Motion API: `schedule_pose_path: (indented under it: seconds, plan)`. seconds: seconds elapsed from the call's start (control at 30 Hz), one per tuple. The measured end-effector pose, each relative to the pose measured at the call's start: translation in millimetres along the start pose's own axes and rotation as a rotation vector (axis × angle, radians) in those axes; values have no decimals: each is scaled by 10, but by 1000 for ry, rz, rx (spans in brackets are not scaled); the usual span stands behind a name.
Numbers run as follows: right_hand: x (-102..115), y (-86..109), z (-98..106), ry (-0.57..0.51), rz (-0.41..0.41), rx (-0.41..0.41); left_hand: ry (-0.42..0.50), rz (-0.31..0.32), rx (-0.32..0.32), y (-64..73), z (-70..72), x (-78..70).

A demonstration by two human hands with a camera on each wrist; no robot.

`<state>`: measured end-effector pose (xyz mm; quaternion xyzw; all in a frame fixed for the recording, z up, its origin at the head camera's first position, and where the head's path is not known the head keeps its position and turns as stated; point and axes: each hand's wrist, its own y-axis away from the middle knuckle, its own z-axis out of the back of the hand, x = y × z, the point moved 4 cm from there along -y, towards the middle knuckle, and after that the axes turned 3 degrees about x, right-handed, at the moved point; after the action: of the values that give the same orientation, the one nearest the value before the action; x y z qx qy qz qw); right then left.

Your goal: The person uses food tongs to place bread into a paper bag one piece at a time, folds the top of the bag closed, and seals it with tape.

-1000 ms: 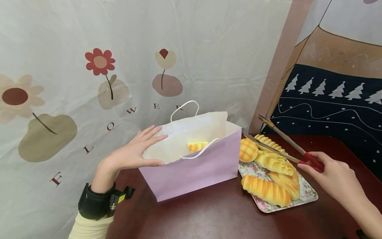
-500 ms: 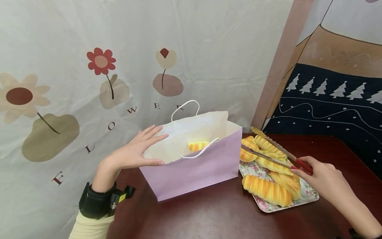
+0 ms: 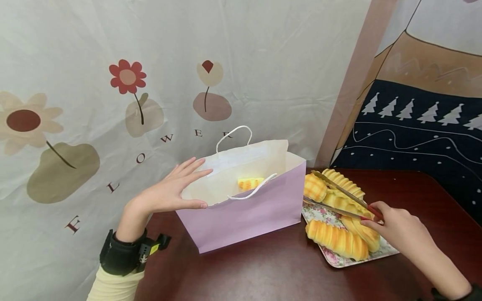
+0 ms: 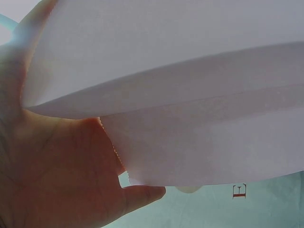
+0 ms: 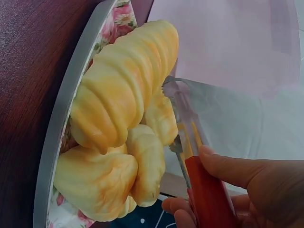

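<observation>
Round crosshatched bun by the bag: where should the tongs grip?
Likely pinch the round bun by its near and far sides, tongs coming from the right and above. The purple bag stands close on its left, and in the head view the tong arms flank its rounded body.

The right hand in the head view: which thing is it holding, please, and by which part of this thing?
The right hand holds the tongs by their red handles. Whether the tongs grip the round bun, I cannot tell.
</observation>
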<state>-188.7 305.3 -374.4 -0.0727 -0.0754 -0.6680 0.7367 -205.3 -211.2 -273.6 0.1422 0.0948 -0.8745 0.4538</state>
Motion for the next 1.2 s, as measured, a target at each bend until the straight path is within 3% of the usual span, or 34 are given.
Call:
schedule_pose_path:
  seconds: [0.6,0.87,1.2]
  plan:
    - [-82,19,-92,98,-37,2,9,-2,-1,5,-8,-8]
    - [-42,67,-82,108,23,-142,9,5,1,13,-5,-2]
    - [-39,114,-53,125,24,-174,-1,9,1,1,-10,1]
